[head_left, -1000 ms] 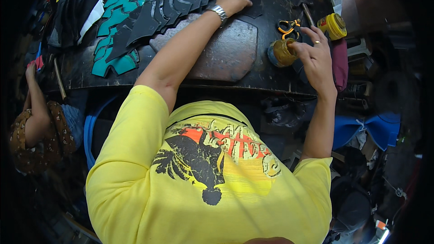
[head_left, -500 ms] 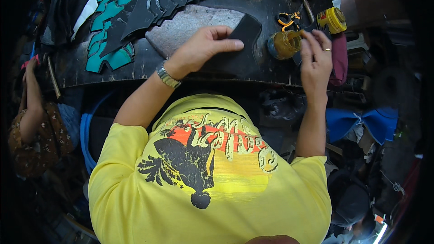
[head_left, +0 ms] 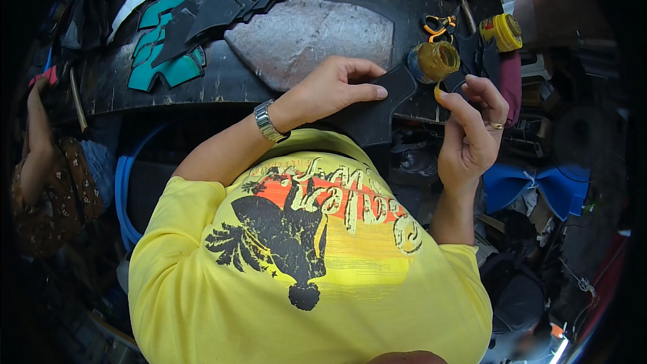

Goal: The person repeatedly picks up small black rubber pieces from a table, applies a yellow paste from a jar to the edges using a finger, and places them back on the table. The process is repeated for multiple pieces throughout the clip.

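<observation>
My left hand (head_left: 340,91) pinches a black foam-like cut piece (head_left: 377,109) between thumb and fingers, at the near edge of the dark table. The piece has a curved outline and tilts toward me. My right hand (head_left: 472,128) is closed on a small yellow-brown glue applicator (head_left: 439,89), only partly visible between the fingers. Its tip is close to the right edge of the black piece; whether they touch I cannot tell. Just beyond lies a glass jar (head_left: 437,62), tipped toward the right hand, its inside coated with amber glue.
A flat grey stone slab (head_left: 310,40) lies on the table. Behind it are overlapping black cut pieces (head_left: 229,3) and teal ones (head_left: 165,71). Orange-handled scissors (head_left: 440,27), a hammer (head_left: 466,10) and a yellow tub (head_left: 501,32) stand right. Another person's arm (head_left: 37,141) is at far left.
My left hand has drawn the black piece off the slab, toward me and to the right. My right hand has moved from the jar's mouth nearer to me, carrying the applicator.
</observation>
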The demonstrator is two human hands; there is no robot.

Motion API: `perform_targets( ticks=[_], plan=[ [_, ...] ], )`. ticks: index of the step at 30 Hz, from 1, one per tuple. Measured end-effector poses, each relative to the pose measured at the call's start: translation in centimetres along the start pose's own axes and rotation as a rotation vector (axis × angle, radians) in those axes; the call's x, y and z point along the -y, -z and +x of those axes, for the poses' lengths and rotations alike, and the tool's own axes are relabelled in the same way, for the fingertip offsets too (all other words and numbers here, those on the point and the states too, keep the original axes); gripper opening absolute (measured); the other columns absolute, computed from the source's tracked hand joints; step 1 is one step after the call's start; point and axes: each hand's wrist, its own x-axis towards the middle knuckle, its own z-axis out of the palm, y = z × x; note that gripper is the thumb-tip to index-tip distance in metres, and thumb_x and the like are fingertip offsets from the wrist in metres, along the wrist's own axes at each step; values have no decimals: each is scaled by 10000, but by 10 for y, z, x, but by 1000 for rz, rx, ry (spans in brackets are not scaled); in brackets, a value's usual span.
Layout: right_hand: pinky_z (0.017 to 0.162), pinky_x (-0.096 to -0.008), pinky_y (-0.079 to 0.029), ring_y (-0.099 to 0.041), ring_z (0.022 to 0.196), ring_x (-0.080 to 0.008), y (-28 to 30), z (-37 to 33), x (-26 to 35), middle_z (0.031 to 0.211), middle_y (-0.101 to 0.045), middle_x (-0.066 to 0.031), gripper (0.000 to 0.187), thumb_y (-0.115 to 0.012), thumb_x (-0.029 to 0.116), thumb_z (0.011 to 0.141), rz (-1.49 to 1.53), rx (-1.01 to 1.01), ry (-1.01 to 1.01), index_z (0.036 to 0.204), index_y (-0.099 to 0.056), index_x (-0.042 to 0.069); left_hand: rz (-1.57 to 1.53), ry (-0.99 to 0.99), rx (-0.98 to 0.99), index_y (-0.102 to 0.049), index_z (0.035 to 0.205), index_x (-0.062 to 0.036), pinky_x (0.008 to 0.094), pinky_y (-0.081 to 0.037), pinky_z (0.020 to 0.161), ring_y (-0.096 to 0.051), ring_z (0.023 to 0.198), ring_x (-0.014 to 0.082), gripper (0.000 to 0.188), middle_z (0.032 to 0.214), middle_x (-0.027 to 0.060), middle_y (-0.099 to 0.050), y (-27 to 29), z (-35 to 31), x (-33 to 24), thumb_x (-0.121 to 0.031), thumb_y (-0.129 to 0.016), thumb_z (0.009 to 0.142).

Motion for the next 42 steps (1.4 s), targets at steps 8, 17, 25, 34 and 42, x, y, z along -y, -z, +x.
perform_targets(
  ticks=[8,17,25,34,42],
  plan=[
    [1057,-392,-390,-495,1245,-309,-35,8,-14,1292,-574,-131,474,-584,-148,721,39,144,-31,1072,-768,113,77,-70,2,-648,1251,39,232,-537,841,-632,952,70,375,1084,53,-715,-2,-7,0,-97,-712,908],
    [1009,-394,-433,-544,1192,-317,-25,0,-21,1263,-597,-118,490,-616,-166,695,-127,37,155,1045,-780,134,-318,40,7,-639,1250,25,229,-564,818,-692,904,101,344,1086,76,-717,0,-12,-7,-87,-684,929],
    [1010,-350,-433,-536,1206,-278,-16,-2,-19,1298,-565,-104,533,-625,-167,682,-95,-40,50,1087,-776,145,-317,0,-48,-637,1235,29,233,-595,745,-712,832,112,323,1044,93,-722,-1,-6,-8,-101,-669,942],
    [987,-390,-459,-555,1151,-291,-43,-3,-16,1247,-603,-111,563,-677,-129,691,-124,-28,147,1163,-757,168,-387,-27,-55,-622,1250,38,234,-594,747,-708,843,110,331,1040,85,-720,-6,-9,-6,-117,-652,959],
    [939,-418,-461,-574,1096,-301,-44,-8,-16,1189,-624,-107,507,-689,-96,713,-169,12,256,1140,-763,166,-424,-55,-41,-617,1256,33,243,-602,757,-715,856,120,322,1052,88,-719,-3,-8,-8,-122,-631,974]
  ],
)
